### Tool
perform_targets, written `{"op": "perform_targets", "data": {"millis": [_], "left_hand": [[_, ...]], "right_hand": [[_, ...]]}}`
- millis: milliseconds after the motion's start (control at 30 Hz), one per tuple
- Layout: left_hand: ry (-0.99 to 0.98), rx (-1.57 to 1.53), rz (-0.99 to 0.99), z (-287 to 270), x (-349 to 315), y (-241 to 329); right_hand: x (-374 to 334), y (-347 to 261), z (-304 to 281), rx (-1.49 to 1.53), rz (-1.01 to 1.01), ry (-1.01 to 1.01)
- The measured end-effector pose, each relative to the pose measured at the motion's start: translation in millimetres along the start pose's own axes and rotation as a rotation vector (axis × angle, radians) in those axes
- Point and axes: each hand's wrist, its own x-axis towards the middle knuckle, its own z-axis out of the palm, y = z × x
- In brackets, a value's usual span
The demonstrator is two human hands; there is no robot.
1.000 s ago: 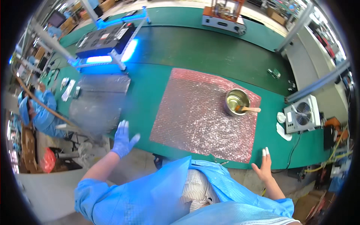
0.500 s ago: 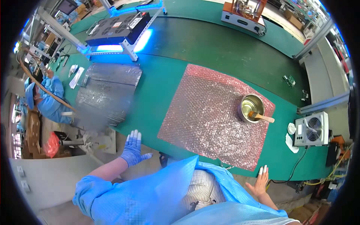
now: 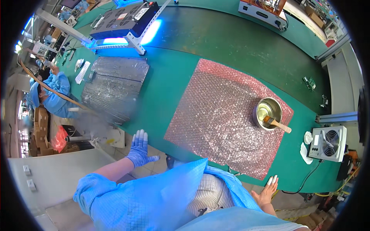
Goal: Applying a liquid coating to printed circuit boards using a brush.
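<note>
My left hand [image 3: 139, 150], in a blue glove with white fingertips, lies flat with fingers stretched at the near edge of the green table mat [image 3: 154, 90]. It holds nothing. My right hand [image 3: 266, 193], bare but for white finger covers, rests at the same edge farther right, fingers extended and empty. Between and beyond them a pinkish sheet of bubble wrap [image 3: 216, 119] is spread out. On its right part stands a metal bowl [image 3: 256, 115] with a pale yellowish inside. A brush [image 3: 283, 126] leans in it, its wooden handle over the rim.
A silvery sheet [image 3: 113, 86] lies on the left, below a black fan unit [image 3: 125, 19] on a blue-lit frame. At right are a white fan device [image 3: 329, 143], crumpled white tissue [image 3: 305, 154] and a green circuit board [image 3: 309, 83]. A co-worker in blue [image 3: 54, 92] sits far left.
The whole view has shifted, with the far table things now higher and the bowl farther right. Both hands stay at the table edge, still empty.
</note>
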Motion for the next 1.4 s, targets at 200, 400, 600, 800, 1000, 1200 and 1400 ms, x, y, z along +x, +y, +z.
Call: {"op": "perform_targets", "data": {"millis": [200, 400, 600, 800, 1000, 1200, 1400], "left_hand": [[0.033, -0.029, -0.025, -0.9, -2.0, 2.9], [-0.052, -0.036, -0.003, -30.3, -1.4, 12.7], [0.283, -0.977, -0.562, -35.0, 18.6, -37.0], [0.636, -1.124, -0.502, 10.7, 39.4, -72.1], [0.603, -1.355, -0.392, -27.0, 49.6, -35.5], [0.462, -1.419, -0.414, -39.0, 69.0, -31.8], [0.634, -0.204, 0.178, -54.1, 91.2, -55.0]], "right_hand": [[-4.0, -3.0, 1.6, -0.010, 0.007, 0.044], [-9.8, 4.7, -3.8, 0.117, -0.076, 0.099], [-13.0, 31.2, -13.5, 0.797, 0.243, 0.335], [-39.7, 33.3, 2.1, 0.715, 0.623, 0.543], [-25.4, 19.0, -17.9, 0.704, 0.505, 0.489], [-5.6, 9.9, -40.6, 0.711, 0.368, 0.433], [13.6, 32.8, -33.2, 0.608, 0.201, 0.418]]}}
